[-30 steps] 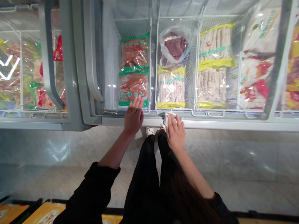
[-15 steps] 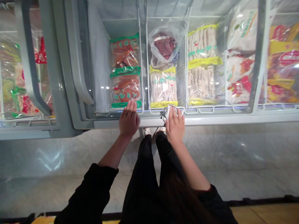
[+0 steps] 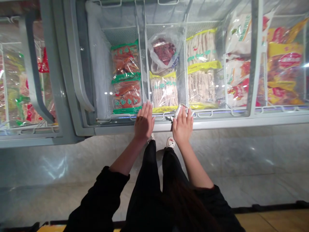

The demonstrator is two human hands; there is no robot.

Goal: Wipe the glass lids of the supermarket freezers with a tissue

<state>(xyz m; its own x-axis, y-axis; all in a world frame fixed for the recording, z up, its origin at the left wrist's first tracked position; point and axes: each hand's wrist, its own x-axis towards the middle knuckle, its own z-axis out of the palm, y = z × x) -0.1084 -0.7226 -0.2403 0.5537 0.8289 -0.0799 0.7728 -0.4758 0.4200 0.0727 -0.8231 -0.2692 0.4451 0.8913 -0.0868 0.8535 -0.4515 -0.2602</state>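
My left hand [image 3: 144,124] lies flat on the front edge of the chest freezer [image 3: 113,129], fingers stretched out and nothing in it. Just beyond its fingertips, under the glass, are green-edged packs of reddish food [image 3: 126,95]. To the right, my right hand [image 3: 182,127] presses a crumpled white cloth [image 3: 180,111] against the same edge, its fingers extended over it. The palm and fingers hide part of the cloth. A yellow-edged pack of pale sticks [image 3: 164,91] sits in the wire basket between the two hands.
A curved handle [image 3: 78,64] stands on the glass lid at left, with another handle [image 3: 33,71] farther left. An open plastic bag of dark red food [image 3: 164,53] and white bags [image 3: 238,69] lie inside the freezer. Below is the tiled floor [image 3: 231,154].
My left hand has slid right along the freezer edge, closer to my right hand. The right hand and cloth have shifted slightly right. The view has moved a little, too.
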